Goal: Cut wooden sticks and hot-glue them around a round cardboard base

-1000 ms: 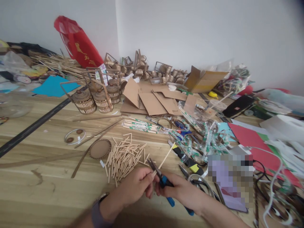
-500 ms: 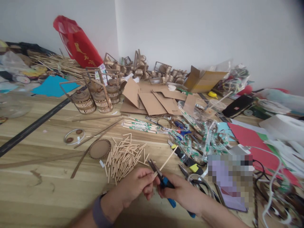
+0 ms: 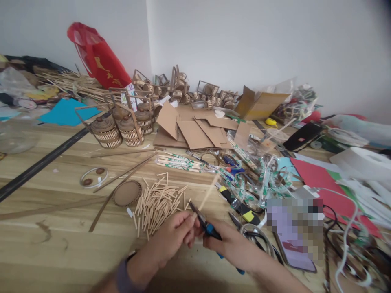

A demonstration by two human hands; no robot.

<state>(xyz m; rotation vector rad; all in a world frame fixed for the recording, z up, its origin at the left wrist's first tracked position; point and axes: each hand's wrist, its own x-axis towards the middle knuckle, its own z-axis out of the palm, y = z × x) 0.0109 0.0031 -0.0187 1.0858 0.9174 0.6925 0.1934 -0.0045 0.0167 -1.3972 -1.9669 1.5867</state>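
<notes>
My left hand (image 3: 180, 230) is closed, pinching the lower end of a thin wooden stick (image 3: 209, 192). The stick slants up and away to the right and is blurred. Wrapped round blue-and-black handles, my right hand (image 3: 227, 244) holds a pair of shears (image 3: 200, 216). Their dark blades lie across the stick, right beside my left fingertips; whether they touch it I cannot tell. Just beyond my left hand is a heap of short cut sticks (image 3: 160, 203). A round brown disc with a beaded rim (image 3: 127, 193) lies left of the heap.
Wrapped chopsticks (image 3: 179, 162) and torn plastic wrappers (image 3: 262, 179) lie past the heap. A yellow-and-black utility knife (image 3: 241, 207) and a phone (image 3: 295, 244) are at right. Small lidded baskets (image 3: 106, 132), cardboard pieces (image 3: 195, 132) and a red bag (image 3: 99, 57) stand farther back.
The shears' blades have drawn closer together around the stick. Both hands have shifted slightly left, and the stick's far end has swung a little left. The view has moved slightly.
</notes>
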